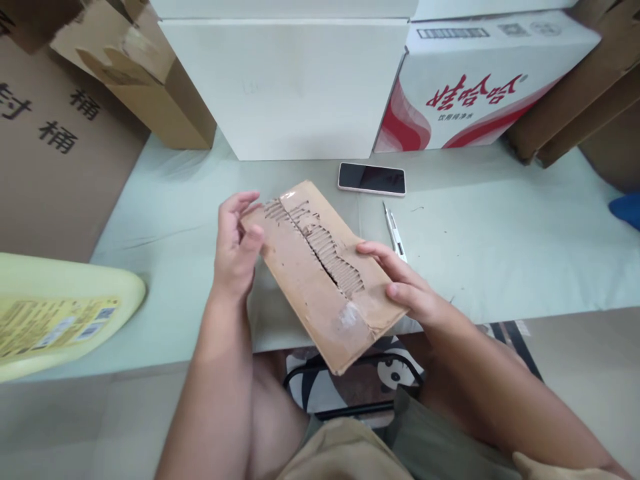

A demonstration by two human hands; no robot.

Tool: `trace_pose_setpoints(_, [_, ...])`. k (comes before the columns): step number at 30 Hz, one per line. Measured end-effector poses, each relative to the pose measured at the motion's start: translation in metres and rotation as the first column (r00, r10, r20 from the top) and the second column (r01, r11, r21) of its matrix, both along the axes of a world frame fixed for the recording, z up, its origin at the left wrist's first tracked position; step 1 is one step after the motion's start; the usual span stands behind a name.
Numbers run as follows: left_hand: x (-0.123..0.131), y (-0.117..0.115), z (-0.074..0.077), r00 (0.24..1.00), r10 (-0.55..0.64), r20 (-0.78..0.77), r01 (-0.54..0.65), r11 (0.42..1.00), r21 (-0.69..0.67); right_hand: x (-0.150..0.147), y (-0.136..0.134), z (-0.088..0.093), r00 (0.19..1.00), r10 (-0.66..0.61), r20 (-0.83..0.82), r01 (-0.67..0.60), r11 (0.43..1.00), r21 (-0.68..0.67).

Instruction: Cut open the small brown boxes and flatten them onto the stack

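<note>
Between my two hands a flat brown cardboard box (295, 260) is held at a slant above the table's front edge. Its upper face has a torn strip baring the corrugation, a dark seam down the middle and a shiny piece of tape near the lower end. My left hand (237, 243) grips the far left corner, thumb on top. The right side is gripped by my right hand (405, 283), whose other fingers are partly hidden. Just beyond that hand a slim white utility knife (394, 230) lies on the table. Farther back is a phone (372, 179), dark screen up.
A pale green cloth covers the table (500, 227). White boxes (300, 87) line the back, one a red-and-white printed carton (465, 93). Brown cartons (185, 107) stand at both sides. A yellow-green jug (65, 313) is at left, a blue object (626, 210) at far right.
</note>
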State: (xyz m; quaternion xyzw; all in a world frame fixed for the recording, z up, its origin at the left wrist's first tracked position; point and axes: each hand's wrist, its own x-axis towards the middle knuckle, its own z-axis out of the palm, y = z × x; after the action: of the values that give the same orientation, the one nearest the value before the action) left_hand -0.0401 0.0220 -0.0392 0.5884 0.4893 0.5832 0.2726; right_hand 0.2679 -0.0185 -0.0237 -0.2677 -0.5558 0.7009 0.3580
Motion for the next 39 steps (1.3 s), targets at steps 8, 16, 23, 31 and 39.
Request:
trace_pose_setpoints(8, [0.008,-0.005,0.004,0.995,-0.085,0.043,0.086,0.996,-0.039,0.000,-0.002,-0.001,1.000,-0.007,0.001,0.007,1.000,-0.014])
trace_pose_setpoints(16, [0.017,-0.011,0.020,1.000,-0.014,-0.018,0.013,0.996,-0.088,0.001,-0.003,-0.007,0.993,-0.046,0.106,0.043,0.999,0.032])
trace_pose_setpoints(23, [0.018,-0.009,0.018,0.999,0.010,0.043,-0.006,0.994,-0.111,-0.001,-0.002,-0.002,0.995,-0.046,0.087,0.041,0.997,0.060])
trace_pose_setpoints(31, [0.027,-0.016,0.038,0.957,0.043,-0.288,0.017,0.979,0.205,0.000,-0.003,-0.008,0.992,-0.037,0.117,0.029,0.997,0.069])
trace_pose_setpoints(39, [0.022,-0.018,0.034,0.956,0.034,-0.292,-0.015,0.998,0.067,0.022,0.022,-0.009,0.537,-0.664,0.521,0.365,0.739,0.566])
